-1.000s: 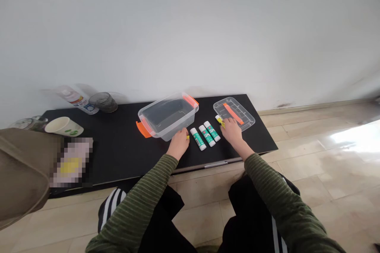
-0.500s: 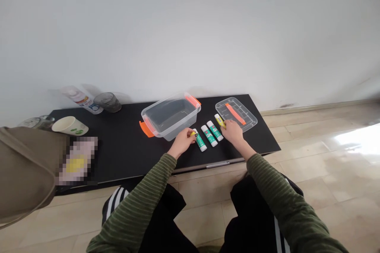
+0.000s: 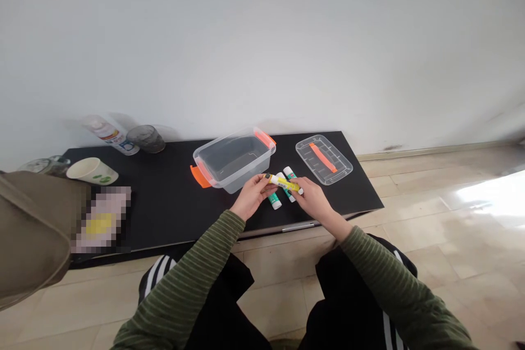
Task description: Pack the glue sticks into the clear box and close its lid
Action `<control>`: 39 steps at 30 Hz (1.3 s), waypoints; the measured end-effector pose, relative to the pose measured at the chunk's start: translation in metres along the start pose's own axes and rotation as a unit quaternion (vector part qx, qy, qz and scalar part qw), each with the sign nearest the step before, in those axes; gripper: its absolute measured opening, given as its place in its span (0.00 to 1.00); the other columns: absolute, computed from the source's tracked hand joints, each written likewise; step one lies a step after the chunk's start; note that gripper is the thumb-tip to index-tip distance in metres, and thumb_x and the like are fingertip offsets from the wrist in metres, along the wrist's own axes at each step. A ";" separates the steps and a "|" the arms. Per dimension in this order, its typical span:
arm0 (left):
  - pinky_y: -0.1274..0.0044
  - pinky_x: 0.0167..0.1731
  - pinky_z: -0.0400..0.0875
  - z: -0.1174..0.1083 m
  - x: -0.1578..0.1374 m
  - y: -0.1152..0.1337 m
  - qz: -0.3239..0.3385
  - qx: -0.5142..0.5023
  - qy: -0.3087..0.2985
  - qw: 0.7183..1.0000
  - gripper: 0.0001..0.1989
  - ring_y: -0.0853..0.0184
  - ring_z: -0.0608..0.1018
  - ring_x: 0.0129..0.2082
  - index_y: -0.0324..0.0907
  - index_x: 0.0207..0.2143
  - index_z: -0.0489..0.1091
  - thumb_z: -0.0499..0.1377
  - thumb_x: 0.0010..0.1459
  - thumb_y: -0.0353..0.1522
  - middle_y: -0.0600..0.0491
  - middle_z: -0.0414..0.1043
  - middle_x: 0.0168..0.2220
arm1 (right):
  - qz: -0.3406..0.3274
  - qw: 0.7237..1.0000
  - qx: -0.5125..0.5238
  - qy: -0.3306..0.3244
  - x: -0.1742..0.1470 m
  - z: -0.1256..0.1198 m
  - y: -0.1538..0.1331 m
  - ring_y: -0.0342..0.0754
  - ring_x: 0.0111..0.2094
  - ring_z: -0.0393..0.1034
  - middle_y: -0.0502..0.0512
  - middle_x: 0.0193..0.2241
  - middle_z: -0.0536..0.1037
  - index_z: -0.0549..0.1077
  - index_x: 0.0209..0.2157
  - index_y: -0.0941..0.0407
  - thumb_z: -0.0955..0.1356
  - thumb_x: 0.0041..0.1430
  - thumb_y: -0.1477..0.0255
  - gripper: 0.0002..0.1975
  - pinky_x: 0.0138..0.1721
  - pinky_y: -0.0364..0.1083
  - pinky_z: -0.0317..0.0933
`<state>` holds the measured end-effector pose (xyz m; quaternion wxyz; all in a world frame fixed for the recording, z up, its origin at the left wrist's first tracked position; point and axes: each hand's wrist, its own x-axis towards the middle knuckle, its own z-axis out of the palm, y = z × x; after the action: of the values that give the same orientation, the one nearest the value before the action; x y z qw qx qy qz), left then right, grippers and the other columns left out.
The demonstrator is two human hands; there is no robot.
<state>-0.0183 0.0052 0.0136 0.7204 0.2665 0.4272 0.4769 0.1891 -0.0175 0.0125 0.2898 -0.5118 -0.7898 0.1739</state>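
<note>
A yellow and white glue stick (image 3: 287, 183) is held tilted above the tabletop between my two hands. My left hand (image 3: 251, 196) pinches its left end, where a small yellow and dark bit shows at the fingertips. The fingers of my right hand (image 3: 314, 200) are closed on its other end. Below lie green and white glue sticks (image 3: 275, 200), partly hidden by my hands and the yellow stick. Just beyond my left hand stands an uncovered clear plastic box (image 3: 248, 172) with orange latches.
The box's clear lid (image 3: 334, 161) with an orange handle lies at the right of the black table (image 3: 172, 202). On the left are a paper cup (image 3: 92, 170), a dark glass (image 3: 146, 139), a spray can (image 3: 110, 134) and a brown cloth-like shape (image 3: 33, 235).
My right hand has lifted the yellow glue stick off the table beside the lid and brought it left. My left hand has risen slightly and now meets its end.
</note>
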 end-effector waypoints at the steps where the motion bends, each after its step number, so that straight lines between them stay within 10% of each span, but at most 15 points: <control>1: 0.72 0.47 0.76 -0.001 0.000 0.000 0.005 0.008 0.001 1.000 0.07 0.68 0.81 0.36 0.38 0.36 0.70 0.65 0.58 0.32 0.49 0.79 0.36 | -0.003 1.000 -0.004 0.002 0.000 -0.001 0.000 0.49 0.38 0.73 0.58 0.42 0.77 0.72 0.51 0.56 0.66 0.63 0.75 0.15 0.41 0.46 0.65; 19: 0.64 0.50 0.74 -0.002 -0.012 -0.009 0.094 0.201 -0.055 0.974 0.20 0.59 0.81 0.43 0.38 0.42 0.75 0.68 0.51 0.42 0.45 0.80 0.41 | 0.062 0.991 0.021 -0.117 -0.001 -0.005 -0.016 0.45 0.32 0.72 0.51 0.33 0.80 0.78 0.45 0.53 0.70 0.57 0.72 0.12 0.35 0.42 0.60; 22: 0.61 0.56 0.69 0.000 -0.022 0.007 0.251 0.377 -0.019 0.892 0.17 0.56 0.77 0.52 0.42 0.46 0.76 0.63 0.57 0.41 0.45 0.77 0.50 | 0.087 0.984 0.060 -0.147 0.002 -0.001 -0.024 0.43 0.28 0.70 0.49 0.28 0.78 0.78 0.41 0.54 0.70 0.57 0.71 0.09 0.32 0.41 0.58; 25: 0.58 0.65 0.56 -0.014 -0.023 0.045 0.417 0.509 0.107 0.746 0.16 0.54 0.65 0.64 0.46 0.50 0.74 0.59 0.60 0.38 0.47 0.68 0.61 | 0.104 0.980 0.112 -0.129 0.007 0.002 -0.030 0.43 0.29 0.71 0.49 0.30 0.79 0.76 0.40 0.55 0.70 0.56 0.71 0.09 0.33 0.41 0.60; 28: 0.58 0.67 0.50 -0.050 -0.011 0.086 0.417 0.544 0.287 0.669 0.22 0.52 0.57 0.69 0.43 0.56 0.69 0.58 0.60 0.34 0.44 0.58 0.67 | 0.127 0.977 0.142 -0.099 0.012 0.003 -0.033 0.43 0.29 0.70 0.50 0.32 0.79 0.76 0.39 0.55 0.69 0.56 0.71 0.08 0.34 0.42 0.61; 31: 0.58 0.66 0.50 -0.090 0.005 0.108 0.301 0.558 0.379 0.675 0.29 0.48 0.57 0.68 0.34 0.59 0.64 0.59 0.55 0.33 0.35 0.57 0.66 | 0.133 0.977 0.143 -0.083 0.015 0.006 -0.032 0.42 0.27 0.67 0.49 0.30 0.78 0.76 0.38 0.55 0.69 0.55 0.71 0.08 0.32 0.42 0.60; 39: 0.64 0.53 0.68 -0.118 -0.018 0.111 0.152 0.568 0.330 0.739 0.24 0.53 0.75 0.51 0.38 0.53 0.66 0.58 0.52 0.36 0.41 0.72 0.50 | 0.064 0.987 0.134 -0.057 0.010 0.014 -0.040 0.42 0.26 0.65 0.49 0.29 0.76 0.77 0.41 0.55 0.70 0.54 0.69 0.11 0.30 0.42 0.60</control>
<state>-0.1747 0.0301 0.0500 0.1676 0.5137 0.7833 0.3075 0.1490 -0.0248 0.0266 0.2981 -0.5073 -0.7402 0.3253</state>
